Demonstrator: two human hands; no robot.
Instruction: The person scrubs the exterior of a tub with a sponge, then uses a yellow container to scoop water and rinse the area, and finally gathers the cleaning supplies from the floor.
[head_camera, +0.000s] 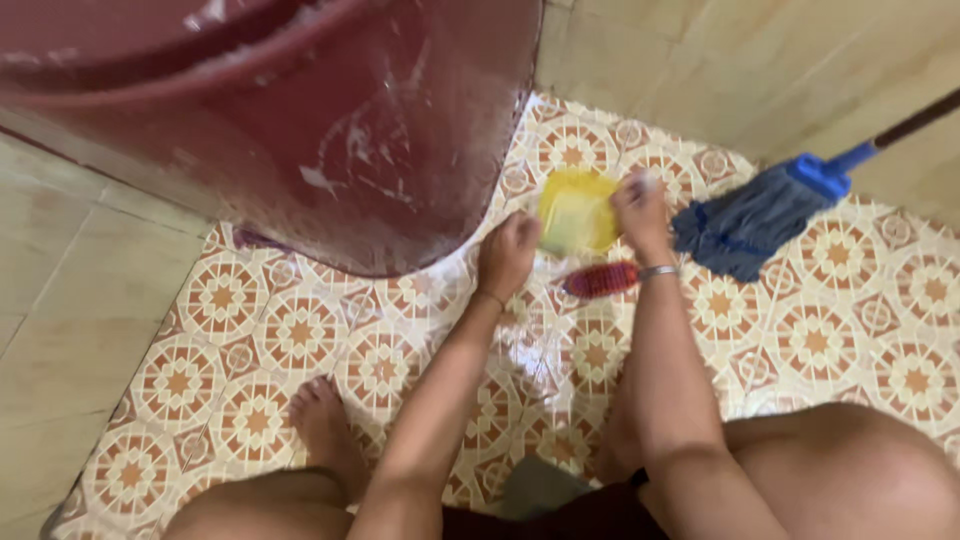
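View from above of a squatting person working on a wet patterned tile floor (250, 350). The left hand (507, 255) has its fingers curled closed on the left edge of a yellow dish (575, 213), which sits low over the floor just right of a large maroon drum (350, 130); whether the dish rests on the tiles or is lifted cannot be told. The right hand (640, 210) is at the dish's right rim, fingers bent against it, possibly pinching something small and pale; its grip is too blurred to settle. A red brush (600, 279) lies on the tiles just below the dish, between the two wrists, untouched. A blue mop (760, 215) rests near the right hand, its head on the floor and its handle running up to the right. A bare foot (322, 420) is planted well apart to the left.

The step in hand appears to be washing the dish. It probably goes best with the left hand holding the rim steady while the right rubs across the surface, keeping the dish low so that splashes stay on the tiles, and the brush within reach.
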